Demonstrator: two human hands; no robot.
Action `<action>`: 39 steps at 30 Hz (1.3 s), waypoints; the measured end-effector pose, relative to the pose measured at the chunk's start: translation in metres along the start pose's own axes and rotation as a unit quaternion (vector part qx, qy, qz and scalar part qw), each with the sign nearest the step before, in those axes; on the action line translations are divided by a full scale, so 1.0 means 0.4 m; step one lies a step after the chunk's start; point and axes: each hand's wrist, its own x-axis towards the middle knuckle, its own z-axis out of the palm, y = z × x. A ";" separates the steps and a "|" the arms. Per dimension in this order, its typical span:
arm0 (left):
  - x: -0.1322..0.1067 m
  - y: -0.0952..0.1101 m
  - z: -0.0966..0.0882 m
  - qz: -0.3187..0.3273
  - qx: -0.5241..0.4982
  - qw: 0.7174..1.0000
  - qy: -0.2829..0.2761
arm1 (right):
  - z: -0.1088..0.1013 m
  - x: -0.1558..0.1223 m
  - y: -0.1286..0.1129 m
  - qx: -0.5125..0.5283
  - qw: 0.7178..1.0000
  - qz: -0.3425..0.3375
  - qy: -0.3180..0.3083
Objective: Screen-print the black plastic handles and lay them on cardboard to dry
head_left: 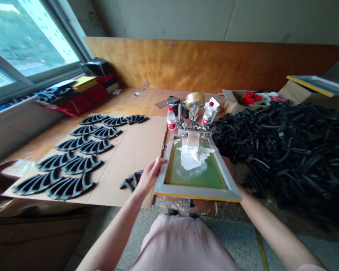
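Observation:
A screen-printing frame [196,192] with a green mesh and a smear of white ink stands hinged and tilted up before me. My left hand [150,174] grips the frame's left rail, fingers curled over its edge. Just left of that hand a black curved plastic part [130,180] lies on the brown board. My right hand is hidden behind the frame's right side; only the forearm [267,222] shows. A clear squeegee [192,140] rests at the top of the mesh.
Rows of black fin-shaped parts [70,162] lie on the cardboard sheet [135,150] at left. A large heap of black parts [288,143] fills the right. Two small bottles [171,119], a tape roll [194,99] and a jar stand behind the frame.

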 end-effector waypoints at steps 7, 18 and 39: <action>0.003 -0.279 0.015 -0.078 0.050 0.996 -0.002 | -0.013 0.164 -0.141 0.044 0.990 -0.131 -0.017; 0.017 -0.313 0.010 -0.095 0.042 0.995 0.000 | -0.042 0.008 -0.187 -0.022 0.905 -0.322 -0.276; -0.001 -0.081 -0.007 -0.074 -0.027 0.997 -0.026 | -0.087 0.227 -0.216 0.047 0.990 -0.073 -0.112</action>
